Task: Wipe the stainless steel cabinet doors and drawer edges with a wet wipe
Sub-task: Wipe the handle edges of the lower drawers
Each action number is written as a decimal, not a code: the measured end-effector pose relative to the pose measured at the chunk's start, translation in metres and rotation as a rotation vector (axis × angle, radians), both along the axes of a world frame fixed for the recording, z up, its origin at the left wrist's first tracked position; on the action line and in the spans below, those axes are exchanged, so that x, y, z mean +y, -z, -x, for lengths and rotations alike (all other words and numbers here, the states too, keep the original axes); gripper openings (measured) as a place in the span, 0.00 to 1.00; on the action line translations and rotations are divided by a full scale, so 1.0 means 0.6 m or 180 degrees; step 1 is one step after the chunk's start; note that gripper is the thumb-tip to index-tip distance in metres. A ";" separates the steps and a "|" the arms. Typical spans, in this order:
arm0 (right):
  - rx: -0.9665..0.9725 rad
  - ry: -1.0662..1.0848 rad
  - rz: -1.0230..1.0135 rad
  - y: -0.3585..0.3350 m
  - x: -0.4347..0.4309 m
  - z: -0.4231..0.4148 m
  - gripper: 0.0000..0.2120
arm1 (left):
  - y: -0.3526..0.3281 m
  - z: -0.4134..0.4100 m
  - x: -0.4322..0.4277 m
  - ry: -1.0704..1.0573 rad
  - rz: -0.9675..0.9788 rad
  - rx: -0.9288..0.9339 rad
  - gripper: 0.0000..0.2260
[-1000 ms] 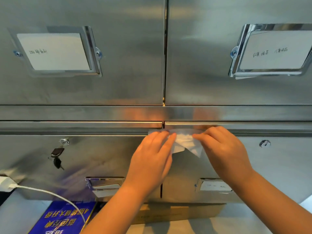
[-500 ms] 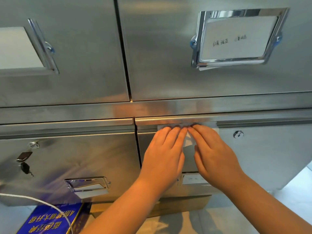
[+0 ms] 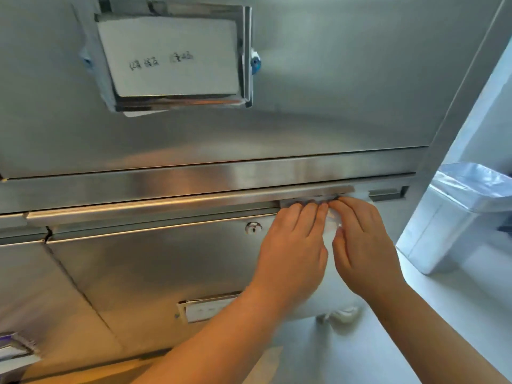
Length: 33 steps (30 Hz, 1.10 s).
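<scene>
both hands flat, fingers straight, gripping nothing: my left hand [image 3: 293, 245] and right hand [image 3: 364, 245] press the wet wipe [image 3: 331, 218] against the drawer [image 3: 152, 261] top edge, near its right end, just under the handle rail [image 3: 166, 205]. fingertips nearly meet. lock [image 3: 253, 227] just left of my left hand. label holder [image 3: 177, 55] on door above. bin [image 3: 457, 217] off cabinet's right side.

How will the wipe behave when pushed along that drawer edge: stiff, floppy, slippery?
Probably floppy: the wipe looks crumpled between the left hand and right hand. Likely thin and light, since the hands cover most of it. It may bunch or slide on the smooth steel drawer edge unless pressed.
</scene>
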State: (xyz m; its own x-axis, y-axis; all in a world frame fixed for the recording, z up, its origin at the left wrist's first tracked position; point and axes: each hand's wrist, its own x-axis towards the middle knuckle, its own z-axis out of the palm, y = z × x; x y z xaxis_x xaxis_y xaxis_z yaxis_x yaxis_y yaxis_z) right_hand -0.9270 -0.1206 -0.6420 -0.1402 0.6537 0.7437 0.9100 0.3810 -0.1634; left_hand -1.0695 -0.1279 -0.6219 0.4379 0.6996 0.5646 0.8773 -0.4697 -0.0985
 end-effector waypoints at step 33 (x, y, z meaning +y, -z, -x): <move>0.0088 -0.0921 0.0347 -0.020 -0.080 0.384 0.22 | -0.001 0.377 -0.105 -0.0621 -0.0089 -0.0283 0.20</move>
State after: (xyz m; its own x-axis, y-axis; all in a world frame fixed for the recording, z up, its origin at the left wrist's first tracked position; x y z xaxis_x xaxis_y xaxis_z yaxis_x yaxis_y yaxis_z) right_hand -1.1576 -0.1688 -0.6297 -0.3129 0.6657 0.6774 0.7609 0.6026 -0.2407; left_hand -1.2956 -0.1907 -0.6212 0.2435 0.7497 0.6154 0.9571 -0.2884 -0.0274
